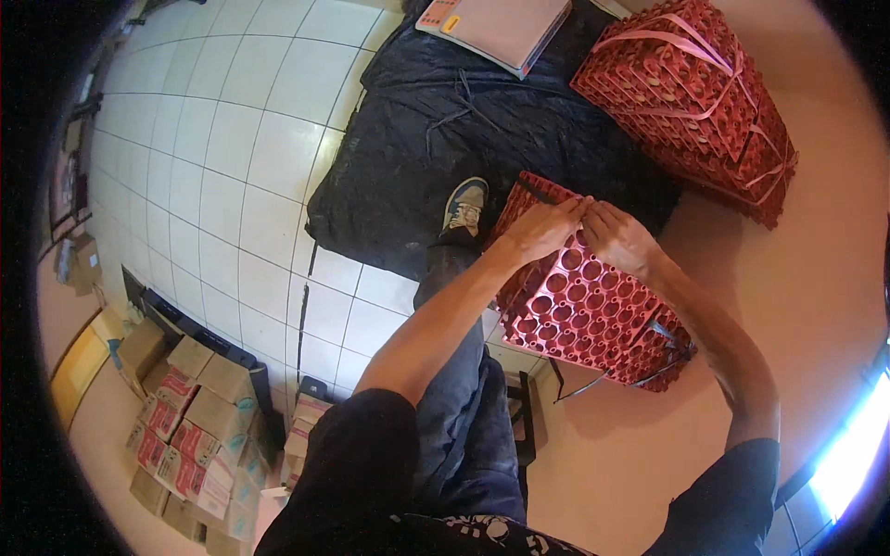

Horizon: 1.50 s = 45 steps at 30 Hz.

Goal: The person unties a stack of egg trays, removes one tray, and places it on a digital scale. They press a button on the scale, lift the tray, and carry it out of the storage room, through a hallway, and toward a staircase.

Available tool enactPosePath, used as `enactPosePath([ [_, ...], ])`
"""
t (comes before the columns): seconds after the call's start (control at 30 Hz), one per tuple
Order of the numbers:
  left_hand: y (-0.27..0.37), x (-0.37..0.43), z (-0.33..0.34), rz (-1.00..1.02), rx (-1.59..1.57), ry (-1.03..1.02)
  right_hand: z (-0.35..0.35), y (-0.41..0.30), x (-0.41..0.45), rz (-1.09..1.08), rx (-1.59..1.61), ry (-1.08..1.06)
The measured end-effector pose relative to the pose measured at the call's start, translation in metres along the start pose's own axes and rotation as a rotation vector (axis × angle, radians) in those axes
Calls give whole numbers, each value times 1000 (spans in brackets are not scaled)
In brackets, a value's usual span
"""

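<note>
A stack of red plastic egg trays (584, 299) stands before me, right of my outstretched leg. Both of my hands meet at its far upper edge, fingertips pinched close together. My left hand (546, 229) is at the near side of a dark strap (537, 191) that lies over the trays. Just beside it, my right hand (619, 238) has its fingers bent inward. Whatever small thing is between the fingertips is too hidden to tell. Dark and pale ties (660, 333) cross the stack's lower right part.
A taller red egg tray stack (695, 104), bound with pink ties, stands at the upper right. Black sheeting (417, 139) covers part of the tiled floor (278, 153). A flat pinkish package (500, 28) lies on it. Cardboard boxes (201, 417) are piled at the lower left.
</note>
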State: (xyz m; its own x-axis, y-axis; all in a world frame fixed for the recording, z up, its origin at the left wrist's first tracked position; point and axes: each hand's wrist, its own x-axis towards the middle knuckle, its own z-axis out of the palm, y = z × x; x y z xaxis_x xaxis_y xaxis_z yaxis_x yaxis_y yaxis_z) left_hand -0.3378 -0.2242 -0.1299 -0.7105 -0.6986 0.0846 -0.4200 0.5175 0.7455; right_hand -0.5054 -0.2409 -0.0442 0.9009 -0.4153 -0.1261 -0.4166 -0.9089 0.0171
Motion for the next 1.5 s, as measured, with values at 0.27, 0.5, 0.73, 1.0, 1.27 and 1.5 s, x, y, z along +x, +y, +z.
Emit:
enactPosePath([
  [0.27,-6,-12,8,-99,1,-30,3,1,20,-99,-94,-62],
  [0.5,13,-5,8,-160,-106,175,7,17,13,-139,74,-49],
  [0.73,6,-4,8,-178,-401,228,8,27,11,117,558,-131],
  [1.0,-10,12,4,-344,-571,121,-4,38,15,644,1005,-198],
  [1.27,-14,82,1,-299,-386,-77,37,78,-36,934,1154,-254],
  [1.5,-4,126,4,-261,-156,-132,3,56,-132,1124,1254,-457],
])
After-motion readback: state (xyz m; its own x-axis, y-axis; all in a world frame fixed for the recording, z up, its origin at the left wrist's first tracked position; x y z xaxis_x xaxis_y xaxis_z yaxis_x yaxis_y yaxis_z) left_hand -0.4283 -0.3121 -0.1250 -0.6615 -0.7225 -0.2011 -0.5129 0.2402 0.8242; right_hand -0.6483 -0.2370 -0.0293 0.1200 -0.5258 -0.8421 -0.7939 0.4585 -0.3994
